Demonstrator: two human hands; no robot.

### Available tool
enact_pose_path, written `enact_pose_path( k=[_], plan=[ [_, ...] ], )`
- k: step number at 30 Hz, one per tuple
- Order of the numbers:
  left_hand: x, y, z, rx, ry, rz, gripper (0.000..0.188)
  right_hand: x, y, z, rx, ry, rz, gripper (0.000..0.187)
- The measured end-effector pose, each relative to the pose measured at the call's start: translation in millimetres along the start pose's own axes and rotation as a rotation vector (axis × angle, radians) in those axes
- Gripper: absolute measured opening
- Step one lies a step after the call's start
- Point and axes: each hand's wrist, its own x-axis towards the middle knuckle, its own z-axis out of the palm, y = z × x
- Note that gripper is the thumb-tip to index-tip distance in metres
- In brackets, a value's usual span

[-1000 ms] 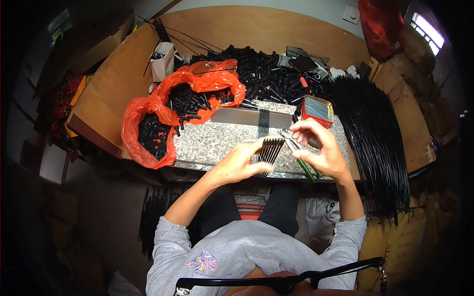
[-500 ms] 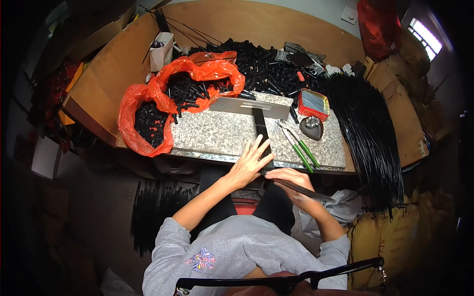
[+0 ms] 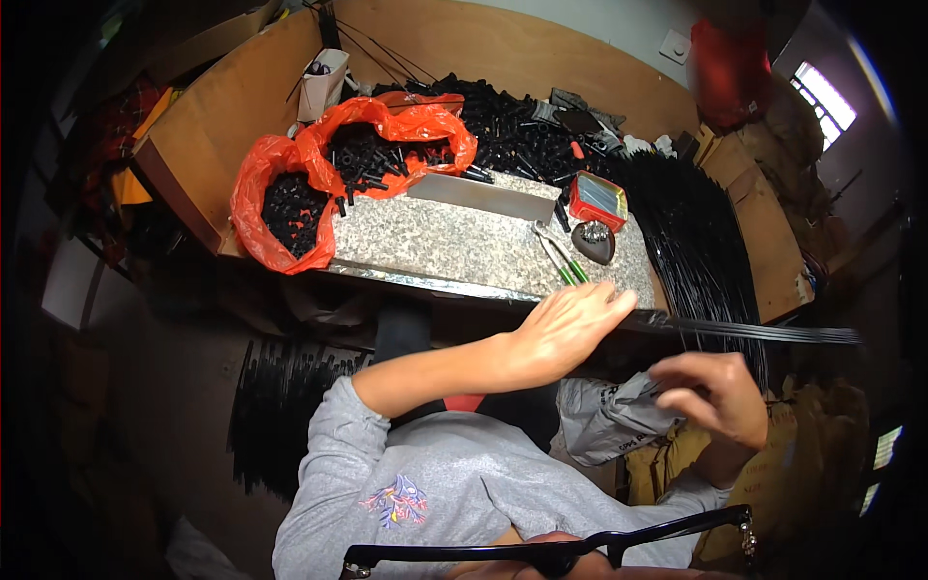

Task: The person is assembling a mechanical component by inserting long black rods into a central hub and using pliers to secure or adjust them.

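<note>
My left hand (image 3: pixel 565 329) is closed on one end of a bundle of thin black rods (image 3: pixel 754 331). The bundle points to the right, past the slab's front edge and across the lower part of a hanging heap of long black rods (image 3: pixel 701 242). Below the bundle and apart from it is my right hand (image 3: pixel 713 394). Its fingers are bent, the thumb stands away from them, and nothing shows in between. Pliers with green handles (image 3: pixel 559 256) lie on the granite slab (image 3: pixel 425 242) just beyond my left hand, which hides their handle ends.
A metal plate (image 3: pixel 478 198) stands upright on the slab. To its left are red plastic bags (image 3: pixel 249 198) of small black parts; behind it is a pile of black parts (image 3: pixel 503 130). A red box (image 3: pixel 599 200) and dark dish (image 3: pixel 593 244) sit right. More rods (image 3: pixel 290 406) stand lower left.
The rod bundle has left the slab in front of the metal plate and swung out to the right in my left hand. My right hand has moved right, away from the rods it held.
</note>
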Motion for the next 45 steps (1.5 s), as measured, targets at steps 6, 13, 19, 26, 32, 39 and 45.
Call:
enact_pose_path(
  k=[6,13,19,26,32,39,45],
  plan=[
    [-6.5,-36.6,116.2,-0.168,0.056,0.163,0.024,99.6,-19.7,41.2,-0.29,0.585,-0.41,0.038],
    [5.3,-15.1,17.2,0.675,-0.466,0.481,0.032,142.5,21.4,52.6,0.387,0.453,-0.246,0.014],
    [-72.9,-86.5,-32.7,0.315,0.153,0.063,0.024,145.4,69.4,99.4,0.939,0.365,-0.257,0.014],
    [-110.9,-118.9,-18.7,0.237,0.135,-0.165,0.022,161.0,115.8,180.8,1.08,0.202,-0.186,0.017],
    [-89.8,-115.3,-20.0,-0.001,0.257,-0.361,0.017,162.6,122.2,214.8,1.16,0.062,-0.083,0.019],
    [-6.3,-93.5,-25.6,-0.666,0.174,-0.351,0.074,157.7,114.8,221.2,1.197,-0.056,-0.106,0.024],
    [-14.6,-62.2,-24.1,-1.198,-0.211,-0.439,0.092,154.3,113.3,194.1,1.319,0.049,-0.15,0.032]
  ],
)
